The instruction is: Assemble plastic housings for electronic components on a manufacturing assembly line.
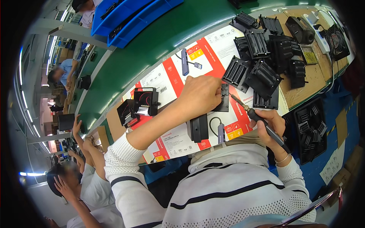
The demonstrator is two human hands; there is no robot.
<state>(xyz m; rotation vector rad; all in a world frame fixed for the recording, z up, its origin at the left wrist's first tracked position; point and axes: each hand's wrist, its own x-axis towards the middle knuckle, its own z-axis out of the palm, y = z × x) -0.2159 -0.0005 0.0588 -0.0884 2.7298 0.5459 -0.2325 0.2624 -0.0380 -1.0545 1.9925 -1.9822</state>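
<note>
My left hand (200, 92) is closed on the edge of a small black plastic battery holder (225, 102), which lies on the printed card sheet. In my right hand (270, 121) a soldering iron (254, 114) is gripped like a pen, its tip close to that holder. My fingers hide part of the holder, and I cannot tell whether the tip touches it. Just right of my hands rises a heap of black battery holders (262, 74). Beneath my left forearm stands a black box (197, 128). Two opened black cases (147, 102) with red wires are farther left.
Printed card sheets (167, 146) cover the green table (152, 49). At the far right are an iron stand (300, 29), yellow sponge (310, 57), white power strip (321, 40) and fan (336, 42). Blue bins (131, 21) sit at the back; a black crate (324, 114) stands low right. People work at left.
</note>
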